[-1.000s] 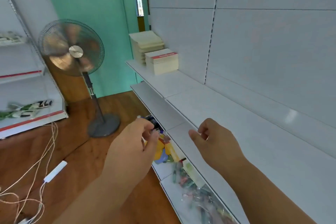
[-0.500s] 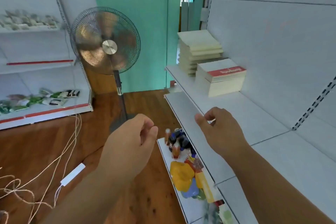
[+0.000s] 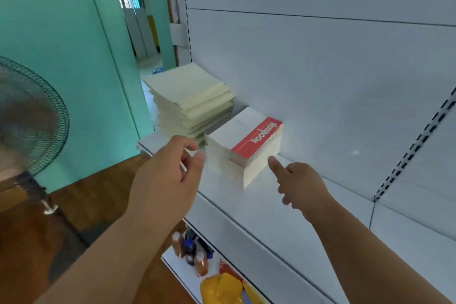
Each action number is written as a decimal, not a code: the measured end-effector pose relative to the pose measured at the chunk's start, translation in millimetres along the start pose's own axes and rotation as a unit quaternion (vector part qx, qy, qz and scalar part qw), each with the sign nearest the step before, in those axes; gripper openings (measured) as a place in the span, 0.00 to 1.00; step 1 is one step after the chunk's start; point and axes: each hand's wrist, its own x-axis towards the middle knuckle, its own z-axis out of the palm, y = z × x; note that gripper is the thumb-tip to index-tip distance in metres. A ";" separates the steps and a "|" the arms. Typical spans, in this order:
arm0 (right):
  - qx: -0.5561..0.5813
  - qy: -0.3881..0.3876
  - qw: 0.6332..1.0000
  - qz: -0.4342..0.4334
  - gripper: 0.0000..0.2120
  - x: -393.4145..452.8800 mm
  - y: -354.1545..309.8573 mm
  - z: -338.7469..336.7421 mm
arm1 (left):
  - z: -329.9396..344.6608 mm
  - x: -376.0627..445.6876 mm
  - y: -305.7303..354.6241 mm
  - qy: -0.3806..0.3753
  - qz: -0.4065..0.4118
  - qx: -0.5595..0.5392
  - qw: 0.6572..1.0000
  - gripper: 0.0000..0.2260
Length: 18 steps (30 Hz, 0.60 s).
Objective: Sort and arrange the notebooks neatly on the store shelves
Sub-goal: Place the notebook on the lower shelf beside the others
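Head view. White shelf [image 3: 249,207] runs along the right wall; all places taken from it. Notebook stack [image 3: 243,149], white covers with a red band on the top one, sits on the shelf near its far end, close to the back panel. Behind it, at the shelf's end, a taller stack of pale yellow pads [image 3: 191,96], edges uneven.

Left hand [image 3: 164,180] hangs off the shelf's front edge, just left of the notebook stack; fingers loosely curled, thumb apart, holding nothing, not touching the stack. Right hand [image 3: 299,185] over the shelf surface, just right of the stack, fingers relaxed, one pointing at the stack's near corner; contact cannot be told.

Below the shelf, a lower tier holds small bottles [image 3: 191,252] and yellow packets [image 3: 222,289]. Fan [image 3: 29,126] stands left of the shelf, on wood floor.
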 end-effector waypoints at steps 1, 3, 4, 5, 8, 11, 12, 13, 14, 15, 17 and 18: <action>-0.007 -0.001 1.000 0.018 0.40 16.0 -13.3 5.1 | 4.1 13.1 -4.6 -0.013 0.006 0.001 1.000 0.15; -0.035 0.006 0.998 0.044 0.43 42.9 -37.3 15.3 | 8.8 33.8 -16.2 -0.050 0.019 0.014 0.998 0.12; -0.046 0.009 0.997 0.053 0.42 56.7 -45.8 21.3 | 9.2 46.2 -22.6 -0.062 0.023 0.019 0.998 0.10; -0.050 0.006 0.997 0.064 0.39 68.7 -51.8 27.7 | 9.8 58.5 -30.1 -0.070 0.026 0.020 0.997 0.09; -0.053 -0.015 0.995 0.087 0.26 82.6 -55.7 42.5 | 18.2 92.4 -50.4 -0.088 0.029 0.001 0.996 0.06; -0.110 0.048 0.988 0.093 0.19 76.2 -59.0 44.1 | 35.8 125.6 -69.0 -0.132 0.056 -0.021 0.989 0.07; -0.105 0.083 0.986 0.103 0.19 69.3 -63.1 43.0 | 41.1 136.2 -74.6 -0.147 0.066 -0.036 0.986 0.08; -0.079 0.123 0.984 0.106 0.18 61.8 -67.4 41.8 | 45.8 145.9 -80.1 -0.166 0.073 -0.054 0.982 0.10; -0.020 0.165 0.981 0.103 0.18 52.5 -74.9 40.0 | 48.4 154.8 -83.3 -0.188 0.075 -0.075 0.976 0.14; 0.070 0.202 0.973 0.091 0.18 43.8 -85.1 39.4 | 50.3 163.7 -85.9 -0.213 0.074 -0.094 0.970 0.19; 0.259 0.220 0.939 0.049 0.15 26.6 -114.4 41.8 | 50.6 177.0 -85.1 -0.255 0.057 -0.143 0.955 0.24; 0.308 0.212 0.927 0.034 0.15 22.6 -127.4 44.5 | 51.4 181.4 -83.3 -0.272 0.050 -0.182 0.943 0.20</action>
